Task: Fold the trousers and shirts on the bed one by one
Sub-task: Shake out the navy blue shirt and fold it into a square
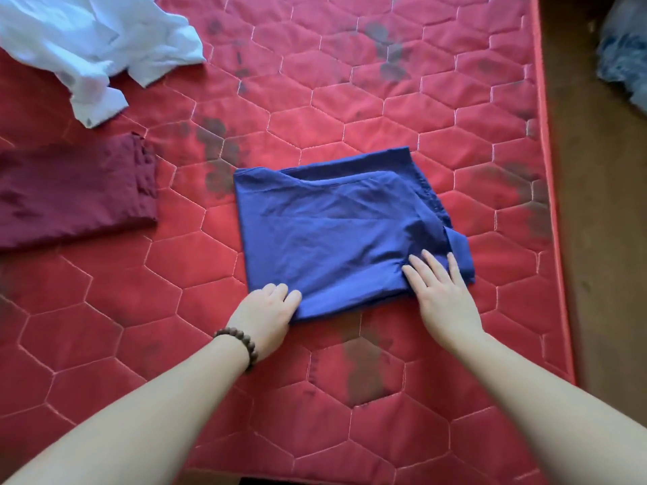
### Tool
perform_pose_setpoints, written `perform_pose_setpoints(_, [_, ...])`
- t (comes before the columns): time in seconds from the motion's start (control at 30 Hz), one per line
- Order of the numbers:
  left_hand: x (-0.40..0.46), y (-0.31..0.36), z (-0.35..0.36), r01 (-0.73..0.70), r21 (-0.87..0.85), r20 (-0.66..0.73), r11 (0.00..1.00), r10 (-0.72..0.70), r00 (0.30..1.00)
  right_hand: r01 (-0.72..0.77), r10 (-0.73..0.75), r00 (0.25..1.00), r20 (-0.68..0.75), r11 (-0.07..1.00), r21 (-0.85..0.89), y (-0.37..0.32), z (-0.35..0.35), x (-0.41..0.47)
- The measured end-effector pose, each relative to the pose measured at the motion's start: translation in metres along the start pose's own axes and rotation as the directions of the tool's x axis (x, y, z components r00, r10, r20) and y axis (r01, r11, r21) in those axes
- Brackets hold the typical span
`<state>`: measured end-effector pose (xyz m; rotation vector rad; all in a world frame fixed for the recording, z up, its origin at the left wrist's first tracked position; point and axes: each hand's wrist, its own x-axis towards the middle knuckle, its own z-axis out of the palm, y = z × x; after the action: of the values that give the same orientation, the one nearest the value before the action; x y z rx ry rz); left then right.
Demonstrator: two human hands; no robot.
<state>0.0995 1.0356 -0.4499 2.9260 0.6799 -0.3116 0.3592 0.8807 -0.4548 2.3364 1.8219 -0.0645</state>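
The left hand (266, 311) rests at the near left corner of the folded blue garment (336, 232), its fingers curled over the edge of the cloth with the tips on top of it, gripping that corner. A bracelet of brown wooden beads (238, 346) circles the left wrist. The right hand (441, 294) lies flat on the near right part of the same garment, fingers straight and slightly spread, pressing the fabric down without gripping it.

The blue garment sits roughly in the middle of the bed, folded into a rough rectangle several layers thick. Its far edge shows a hem band, and a loose flap sticks out at the near right corner, just beyond the right fingertips. Whether it is a shirt or trousers cannot be told from this fold.

Under it lies the red quilted mattress (385, 110), stitched in a hexagon pattern and marked with dark grey smudges in several spots.

To the left, apart from the blue piece, a dark maroon garment (70, 194) lies folded flat, running off the left edge of view. At the far left, a white garment (94, 40) lies crumpled and unfolded.

Beyond the right edge of the mattress is a brown floor (595, 239), with a blurred bluish bundle (625, 47) at the far right.
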Motion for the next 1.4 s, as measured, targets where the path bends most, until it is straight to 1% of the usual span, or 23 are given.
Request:
perform_pose_setpoints(0.07, [-0.011, 0.019, 0.001, 0.004, -0.069, 0.092, 0.998, 0.002, 0.996, -0.019, 0.016, 0.995, 0.094, 0.999, 0.028, 0.002, -0.002, -0.015])
perform_pose_setpoints(0.17, [-0.022, 0.05, 0.005, 0.049, -0.11, 0.335, 0.993, -0.01, 0.942, -0.125, 0.1, 0.971, 0.218, 0.987, 0.105, -0.001, -0.004, -0.028])
perform_pose_setpoints(0.23, [-0.026, 0.069, 0.005, 0.083, -0.125, 0.38, 0.989, -0.03, 0.925, -0.238, 0.194, 0.954, 0.227, 0.953, 0.186, -0.011, -0.007, -0.031])
perform_pose_setpoints(0.3, [-0.031, 0.085, 0.003, 0.101, -0.148, 0.41, 0.984, -0.032, 0.912, -0.344, 0.292, 0.935, 0.202, 0.887, 0.309, -0.023, -0.011, -0.034])
perform_pose_setpoints(0.37, [-0.037, 0.098, 0.001, 0.081, -0.191, 0.438, 0.978, 0.011, 0.899, -0.411, 0.362, 0.912, 0.194, 0.82, 0.398, -0.035, -0.013, -0.037])
perform_pose_setpoints(0.43, [-0.038, 0.102, -0.003, 0.021, -0.254, 0.385, 0.967, 0.081, 0.919, -0.468, 0.421, 0.883, 0.208, 0.761, 0.45, -0.043, -0.014, -0.039])
perform_pose_setpoints(0.5, [-0.029, 0.09, -0.01, -0.085, -0.259, 0.191, 0.962, 0.137, 0.972, -0.533, 0.5, 0.84, 0.21, 0.689, 0.492, -0.049, -0.014, -0.038])
perform_pose_setpoints(0.53, [-0.019, 0.078, -0.012, -0.108, -0.236, 0.07, 0.966, 0.127, 0.989, -0.567, 0.547, 0.811, 0.206, 0.65, 0.506, -0.05, -0.015, -0.037])
perform_pose_setpoints(0.57, [-0.007, 0.064, -0.015, -0.084, -0.215, -0.029, 0.973, 0.08, 0.996, -0.602, 0.594, 0.779, 0.2, 0.618, 0.506, -0.049, -0.014, -0.034])
perform_pose_setpoints(0.6, [0.006, 0.048, -0.018, -0.025, -0.199, -0.056, 0.98, 0.014, 0.998, -0.634, 0.636, 0.747, 0.194, 0.595, 0.494, -0.047, -0.014, -0.031])
perform_pose_setpoints(0.67, [0.03, 0.013, -0.021, 0.117, -0.151, -0.003, 0.982, -0.119, 0.993, -0.692, 0.701, 0.682, 0.206, 0.529, 0.492, -0.041, -0.01, -0.021])
perform_pose_setpoints(0.73, [0.05, -0.015, -0.016, 0.229, -0.107, 0.042, 0.968, -0.225, 0.973, -0.744, 0.742, 0.605, 0.289, 0.397, 0.537, -0.033, -0.006, -0.007])
perform_pose_setpoints(0.8, [0.063, -0.032, -0.012, 0.309, -0.088, 0.105, 0.947, -0.3, 0.948, -0.782, 0.743, 0.543, 0.392, 0.279, 0.557, -0.026, -0.003, 0.006])
perform_pose_setpoints(0.83, [0.067, -0.037, -0.01, 0.332, -0.086, 0.131, 0.939, -0.319, 0.939, -0.789, 0.733, 0.528, 0.428, 0.238, 0.566, -0.025, -0.002, 0.011])
perform_pose_setpoints(0.9, [0.07, -0.04, -0.009, 0.341, -0.07, 0.133, 0.937, -0.33, 0.935, -0.764, 0.713, 0.536, 0.453, 0.181, 0.62, -0.029, 0.0, 0.02])
perform_pose_setpoints(0.97, [0.068, -0.039, -0.008, 0.339, -0.107, 0.124, 0.935, -0.326, 0.937, -0.713, 0.695, 0.582, 0.422, 0.188, 0.675, -0.033, 0.002, 0.027])
perform_pose_setpoints(1.07, [0.053, -0.033, -0.004, 0.388, -0.212, 0.166, 0.897, -0.359, 0.919, -0.647, 0.641, 0.677, 0.361, 0.286, 0.706, -0.031, 0.001, 0.042])
perform_pose_setpoints(1.13, [0.037, -0.021, 0.001, 0.454, -0.22, 0.187, 0.863, -0.42, 0.888, -0.586, 0.572, 0.761, 0.305, 0.406, 0.702, -0.02, -0.002, 0.059])
perform_pose_setpoints(1.23, [0.014, 0.012, 0.007, 0.523, -0.234, 0.225, 0.82, -0.478, 0.849, -0.438, 0.408, 0.888, 0.21, 0.619, 0.652, 0.004, -0.008, 0.093])
perform_pose_setpoints(1.27, [0.008, 0.025, 0.009, 0.528, -0.239, 0.249, 0.815, -0.474, 0.845, -0.402, 0.362, 0.91, 0.201, 0.657, 0.638, 0.012, -0.01, 0.104])
perform_pose_setpoints(1.33, [0.0, 0.043, 0.01, 0.552, -0.24, 0.287, 0.799, -0.484, 0.826, -0.395, 0.331, 0.918, 0.22, 0.699, 0.595, 0.02, -0.013, 0.118])
perform_pose_setpoints(1.37, [0.0, 0.045, 0.008, 0.579, -0.235, 0.279, 0.78, -0.517, 0.81, -0.425, 0.363, 0.904, 0.225, 0.721, 0.547, 0.021, -0.014, 0.12])
perform_pose_setpoints(1.4, [0.002, 0.045, 0.005, 0.607, -0.229, 0.244, 0.761, -0.558, 0.793, -0.454, 0.417, 0.889, 0.188, 0.753, 0.476, 0.019, -0.015, 0.118])
